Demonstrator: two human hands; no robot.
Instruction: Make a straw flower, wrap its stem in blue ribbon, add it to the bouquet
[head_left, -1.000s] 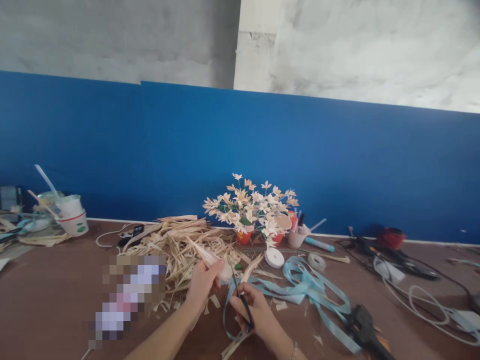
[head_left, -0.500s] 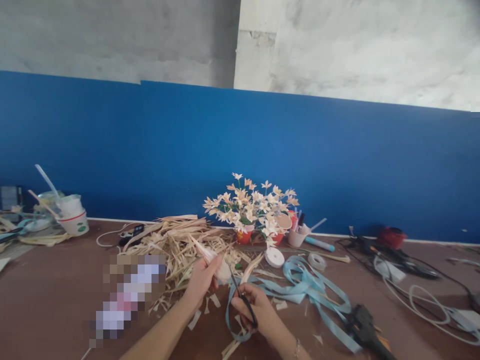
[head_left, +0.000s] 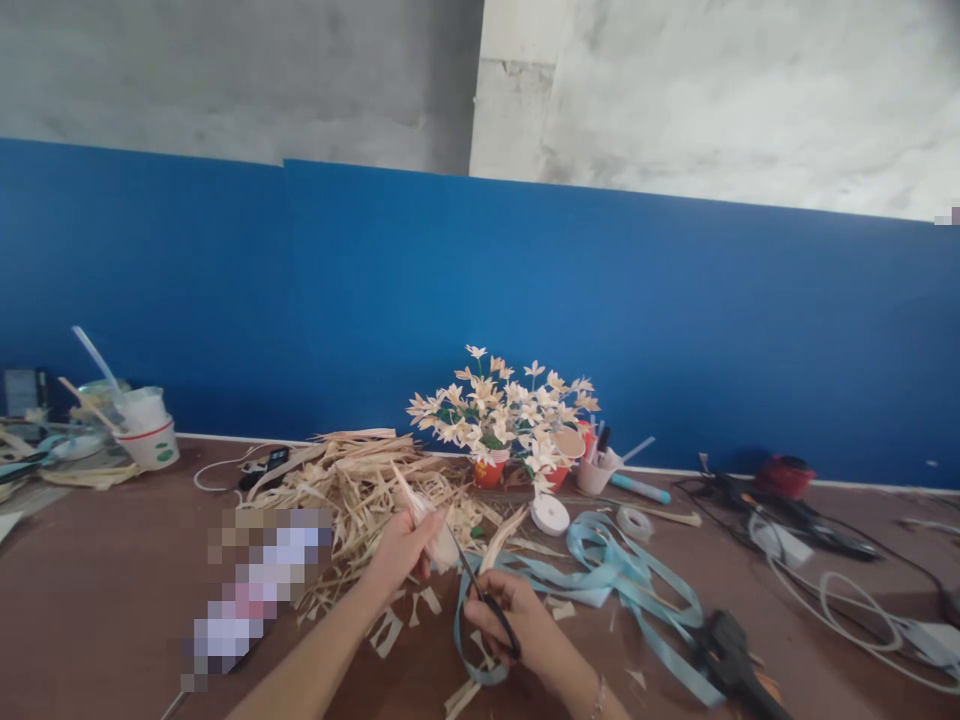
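Observation:
Pinched between the thumb and fingers of my left hand (head_left: 409,548) is a pale piece of dried husk (head_left: 442,545), its narrow tip pointing up and to the left. My right hand (head_left: 504,612) grips a pair of black-handled scissors (head_left: 491,605), fingers at the handles. The scissor blades point up and left, close against the right edge of the husk; whether they are cutting it I cannot tell. Behind both hands lies a heap of dried husk strips (head_left: 360,490). Small cut scraps (head_left: 386,632) lie below my left hand.
Husk flowers (head_left: 502,400) stand in red cups at the back. Light blue ribbon (head_left: 600,570) and a white roll (head_left: 550,515) lie right of my hands. A black glue gun (head_left: 727,650) and white cables (head_left: 832,610) are farther right. A white cup (head_left: 154,445) stands at the left.
A loose scrap has appeared among those below my left hand. The husk piece has turned a little and its tip has shifted slightly right. The scissors stay near its edge.

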